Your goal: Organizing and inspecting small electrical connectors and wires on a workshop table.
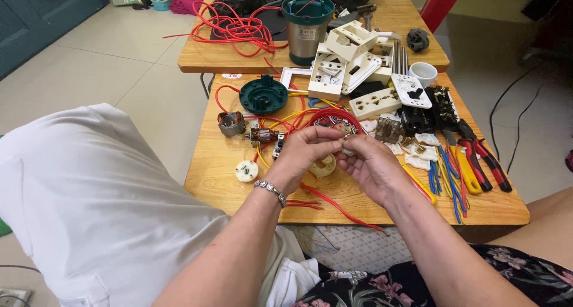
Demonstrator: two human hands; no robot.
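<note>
small metal bit [346, 138] sits pinched between the fingertips of both hands, just over the wooden table [209, 163]. it is too tiny to tell which way it points. left hand [304, 152] has its fingers curled nearly shut around it. right hand [371, 163] bends in and nips it too. a round cream plastic part [323, 166] lies right under them, beside shiny red wires [334, 205].

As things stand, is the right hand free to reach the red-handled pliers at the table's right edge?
Probably yes. The pliers lie uncovered just right of the right hand, nothing between. But that hand and the left hand pinch a small part, which it would have to release first.
</note>
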